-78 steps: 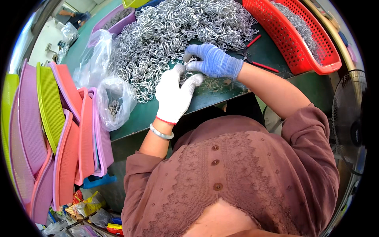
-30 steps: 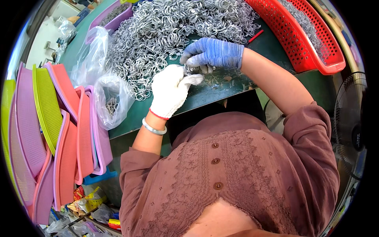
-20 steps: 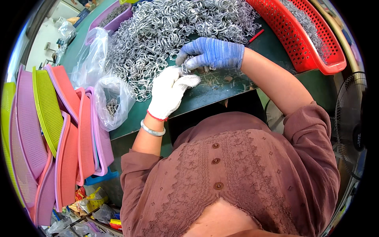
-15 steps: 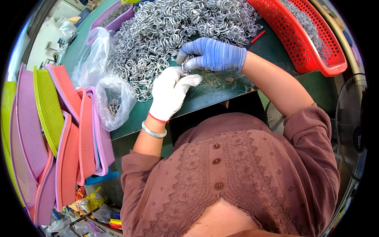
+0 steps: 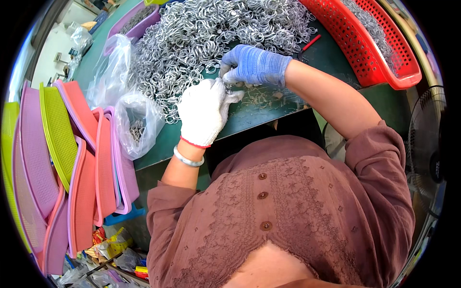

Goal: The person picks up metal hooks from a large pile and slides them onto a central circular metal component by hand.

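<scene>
My left hand (image 5: 204,113), in a white knit glove with a red cuff edge, is closed at the near edge of a big heap of small silver metal rings (image 5: 192,43). My right hand (image 5: 257,66), in a blue knit glove, meets it from the right with the fingertips pinched together. Between the two sets of fingers a bit of grey metal shows, seemingly one of the rings; the gloves hide most of it. Both hands are just above the green tabletop (image 5: 259,108), whose surface is worn there.
A red perforated basket (image 5: 338,43) with metal pieces stands at the right, near a red stick-like tool (image 5: 311,43). Left of the heap are a clear plastic bag (image 5: 139,113) holding rings and a purple basket (image 5: 152,21). Stacked coloured baskets (image 5: 86,197) lean at the left; a fan (image 5: 425,144) is at the right.
My left hand has shifted slightly left and turned, its fingers drawn closer together. My right hand has tilted a little, its fingertips still meeting the left ones; the metal between them is more hidden.
</scene>
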